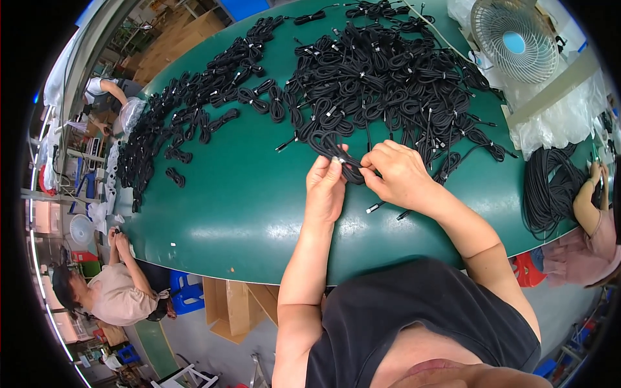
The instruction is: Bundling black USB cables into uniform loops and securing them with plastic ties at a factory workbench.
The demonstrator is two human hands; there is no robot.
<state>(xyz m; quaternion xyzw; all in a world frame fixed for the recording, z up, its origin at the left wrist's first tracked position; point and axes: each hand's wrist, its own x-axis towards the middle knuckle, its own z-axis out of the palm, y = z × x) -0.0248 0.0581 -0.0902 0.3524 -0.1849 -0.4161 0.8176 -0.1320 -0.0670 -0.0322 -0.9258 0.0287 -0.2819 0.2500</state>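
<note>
A coiled black cable (328, 143) is between my hands above the green table. My left hand (325, 187) is closed on the bundle's middle, its thumb by a small whitish spot, perhaps a tie. My right hand (396, 173) pinches the near end of the same coil. Two loose connector ends (374, 207) stick out below my right hand. Just beyond my hands lies a large heap of coiled black cables (381, 77) with silver plug ends.
More cable bundles (223, 71) form a band along the table's (213, 213) left side. At the far right stand a white fan (514, 44) and plastic bags (550, 119); below them lies a large black cable coil (550, 187). Co-workers (119, 291) sit at left and right.
</note>
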